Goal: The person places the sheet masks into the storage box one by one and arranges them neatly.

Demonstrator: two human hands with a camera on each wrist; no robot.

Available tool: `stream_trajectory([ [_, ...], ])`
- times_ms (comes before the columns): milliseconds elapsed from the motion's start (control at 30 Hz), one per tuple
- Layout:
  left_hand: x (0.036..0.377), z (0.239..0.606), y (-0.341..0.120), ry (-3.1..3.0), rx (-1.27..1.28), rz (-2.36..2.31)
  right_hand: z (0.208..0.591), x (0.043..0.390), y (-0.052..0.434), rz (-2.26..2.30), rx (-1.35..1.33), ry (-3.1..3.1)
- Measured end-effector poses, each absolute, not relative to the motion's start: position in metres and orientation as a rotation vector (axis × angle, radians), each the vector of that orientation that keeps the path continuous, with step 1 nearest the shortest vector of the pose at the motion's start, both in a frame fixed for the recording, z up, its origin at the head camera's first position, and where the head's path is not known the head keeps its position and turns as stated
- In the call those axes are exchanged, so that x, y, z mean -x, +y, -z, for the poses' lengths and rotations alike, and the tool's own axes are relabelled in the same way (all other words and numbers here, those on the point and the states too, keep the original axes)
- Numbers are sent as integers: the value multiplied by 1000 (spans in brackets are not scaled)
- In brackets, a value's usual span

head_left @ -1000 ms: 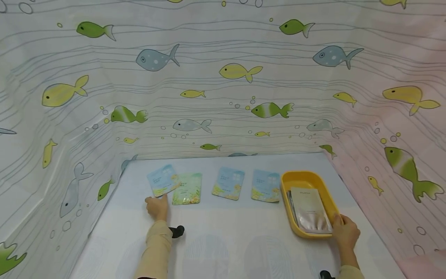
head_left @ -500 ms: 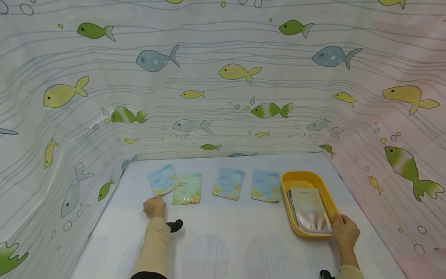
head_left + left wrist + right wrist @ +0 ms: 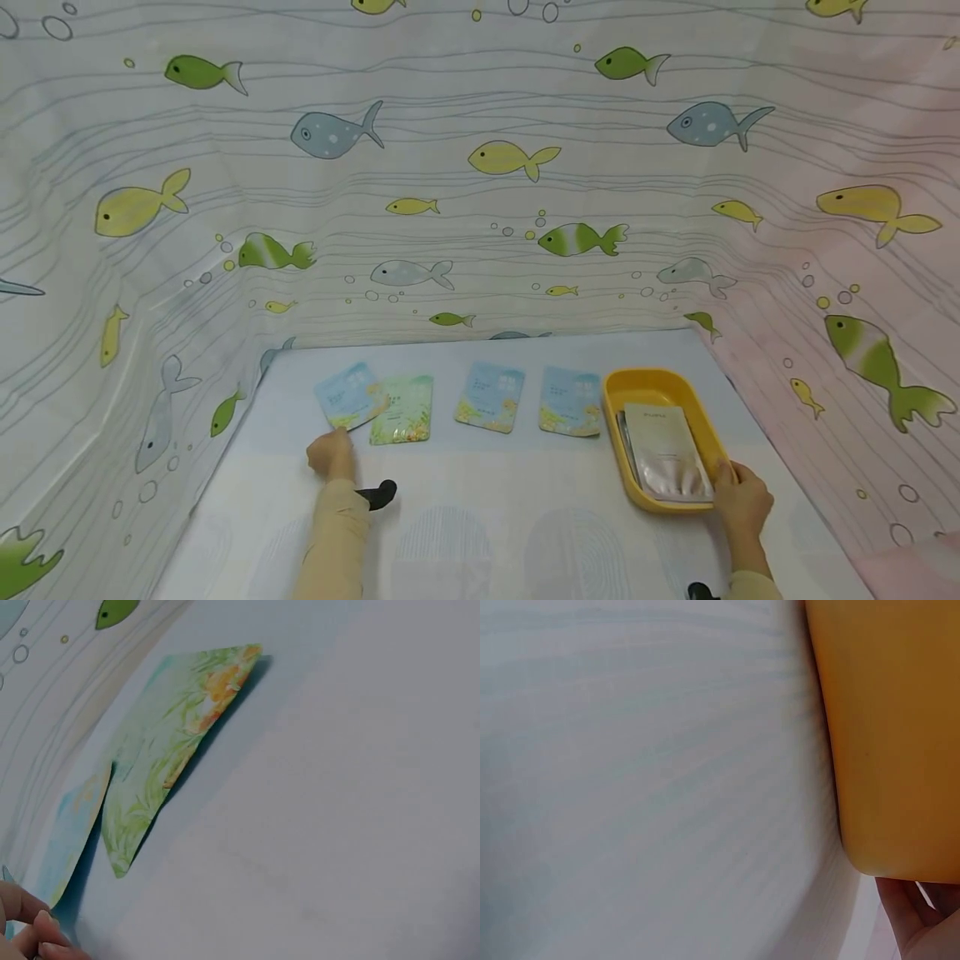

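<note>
Left hand (image 3: 330, 454): pinches leftmost blue packet (image 3: 348, 395), slightly further left.
Right hand (image 3: 742, 500): grips yellow tray (image 3: 658, 385).
Packet layout: unchanged.

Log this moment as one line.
Left hand: pinches leftmost blue rectangular packet | Right hand: grips rounded yellow plastic tray holding pale packets | Between: green rectangular packet, two more blue packets

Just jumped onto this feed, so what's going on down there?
A person's left grip pinches the near corner of the leftmost blue packet, which overlaps the edge of a green packet. Their right grip holds the near right corner of a yellow tray with pale packets inside. Between the green packet and the tray, a middle blue packet and a right-hand blue packet lie apart, untouched.
</note>
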State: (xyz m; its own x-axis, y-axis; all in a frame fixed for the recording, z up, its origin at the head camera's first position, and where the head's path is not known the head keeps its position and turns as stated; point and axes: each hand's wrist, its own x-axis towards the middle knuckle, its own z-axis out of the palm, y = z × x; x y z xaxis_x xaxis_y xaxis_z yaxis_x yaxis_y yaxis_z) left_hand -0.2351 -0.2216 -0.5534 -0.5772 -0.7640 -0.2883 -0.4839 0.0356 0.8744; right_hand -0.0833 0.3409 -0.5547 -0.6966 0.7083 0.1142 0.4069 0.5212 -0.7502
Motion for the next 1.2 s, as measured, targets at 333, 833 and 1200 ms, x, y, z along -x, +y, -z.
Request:
stream_trajectory([
  [333,201,559,-216,-2090,-1162,1398,556,82,343,-997,920,-2357],
  [833,158,560,-199,-2182,-1022,1332,552,81,342,-1007,935,-2368],
  [1200,143,559,-201,-2353,-925,1252,553,83,338,-1029,950,-2374],
])
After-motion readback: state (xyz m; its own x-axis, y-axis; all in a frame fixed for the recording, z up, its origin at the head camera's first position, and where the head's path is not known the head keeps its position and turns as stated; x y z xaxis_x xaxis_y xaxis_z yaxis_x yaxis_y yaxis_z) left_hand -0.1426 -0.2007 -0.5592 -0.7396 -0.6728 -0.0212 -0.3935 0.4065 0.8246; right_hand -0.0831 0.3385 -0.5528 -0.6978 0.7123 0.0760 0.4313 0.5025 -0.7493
